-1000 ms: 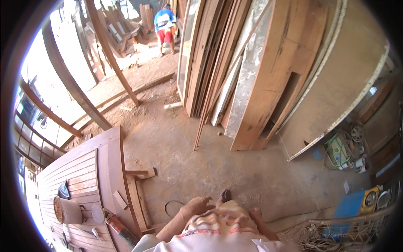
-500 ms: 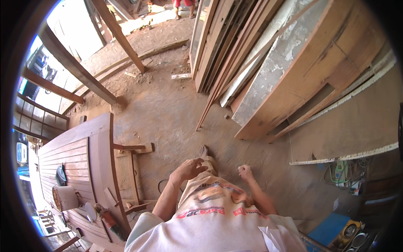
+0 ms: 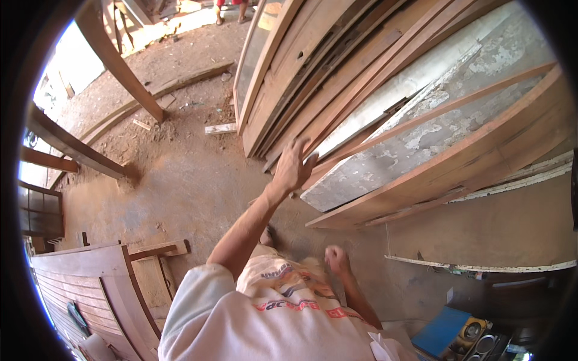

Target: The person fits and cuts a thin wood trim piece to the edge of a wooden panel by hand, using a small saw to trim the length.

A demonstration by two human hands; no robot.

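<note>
My left hand (image 3: 293,169) is stretched forward in front of the leaning boards, its thumb apart from the fingers. It is nearest to the thin reddish-brown wooden strips (image 3: 373,75) and the lower end of a white board (image 3: 349,127); whether it touches them I cannot tell. To its right leans a grey slab with peeling paint (image 3: 385,153). Low in front of my body, my right hand (image 3: 338,260) is curled closed, with nothing showing in it.
A wide brown wooden panel (image 3: 475,156) leans at the right. Behind me at lower right lies a blue and yellow box (image 3: 448,330). A panelled wooden door (image 3: 111,265) lies at lower left. Upright posts (image 3: 114,57) stand at far left. Someone's legs (image 3: 230,11) show at the back.
My left hand has reached forward and up toward the boards. My view has turned right and come closer to the stack. The right hand stays low and closed.
</note>
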